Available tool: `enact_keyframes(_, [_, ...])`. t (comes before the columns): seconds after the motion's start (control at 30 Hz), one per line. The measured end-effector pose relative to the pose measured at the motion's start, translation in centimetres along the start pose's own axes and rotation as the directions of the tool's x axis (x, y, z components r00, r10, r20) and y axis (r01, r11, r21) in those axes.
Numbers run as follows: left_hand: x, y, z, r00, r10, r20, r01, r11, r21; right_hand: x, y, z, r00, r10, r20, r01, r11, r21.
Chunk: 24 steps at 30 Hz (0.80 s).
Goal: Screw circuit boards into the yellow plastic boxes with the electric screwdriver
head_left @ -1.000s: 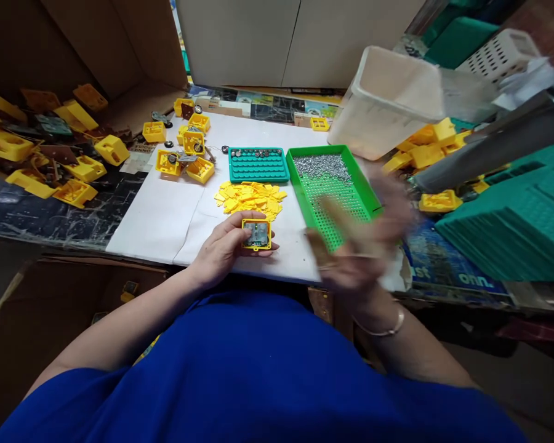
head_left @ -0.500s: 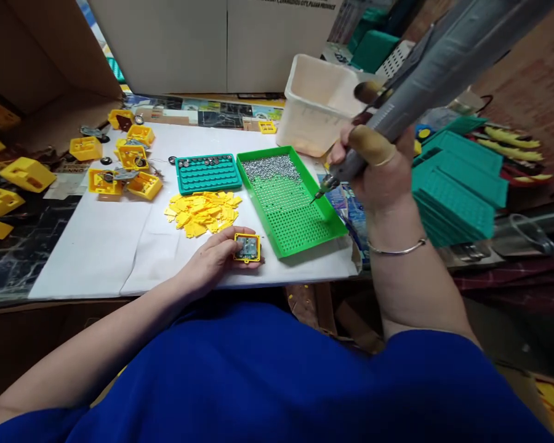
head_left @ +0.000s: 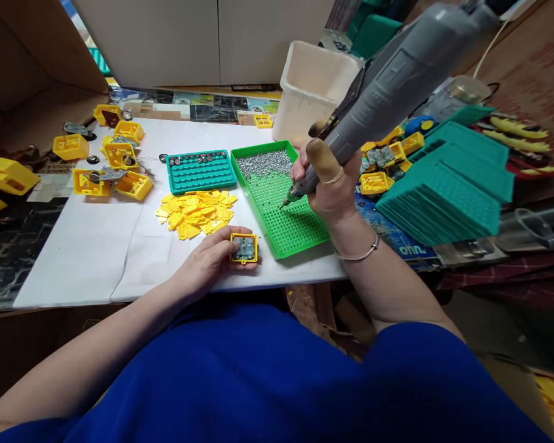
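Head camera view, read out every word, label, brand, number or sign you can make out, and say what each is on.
"onn." on the blue printed sheet by the right-hand teal trays.
Too small or blurred to read surely: dark lettering on the paper scrap at left; marks on the gray power driver.

we look across a workbench (head_left: 2, 267) with a dark marble-patterned top at left and a white sheet (head_left: 74, 258) over its middle. behind it we see a pale upright panel (head_left: 166, 43) with a vertical seam, shadowy brown cardboard walls (head_left: 23, 31) at left and a brown printed surface (head_left: 547, 80) at right. we notice dark red checked cloth (head_left: 512, 290) near the right front edge; light is brightest on the sheet.
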<state>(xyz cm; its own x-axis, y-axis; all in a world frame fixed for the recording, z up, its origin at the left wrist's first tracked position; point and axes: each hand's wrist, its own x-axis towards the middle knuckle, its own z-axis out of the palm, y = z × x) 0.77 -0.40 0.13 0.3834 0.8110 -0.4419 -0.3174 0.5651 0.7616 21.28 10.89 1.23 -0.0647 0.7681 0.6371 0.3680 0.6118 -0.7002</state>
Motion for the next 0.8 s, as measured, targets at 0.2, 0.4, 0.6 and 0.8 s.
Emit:
enact_keyframes(0.2, [-0.2, 0.2, 0.2, 1.0, 0.012, -0.016, -0.012, 1.0, 0.015, -0.4, -0.6, 0.1, 1.0, -0.014, -0.014, 0.014, 1.0, 0.013])
enact_keyframes(0.4, [-0.2, 0.2, 0.3, 0.999, 0.025, -0.021, -0.024, 0.999, 0.024, -0.5, 0.6, 0.4, 0.998, -0.056, -0.029, 0.055, 0.998, -0.02])
enact_keyframes(0.6, [0.1, 0.1, 0.5, 0.999, 0.012, -0.031, -0.013, 1.0, -0.009, 0.8, -2.3, 0.1, 0.995, -0.074, -0.073, 0.084, 0.986, 0.141])
enact_keyframes(0.8, [0.2, 0.0, 0.6, 0.999, 0.015, -0.042, -0.016, 0.999, -0.028, -0.6, -9.3, 1.4, 0.987, 0.157, 0.03, -0.147, 0.82, 0.553])
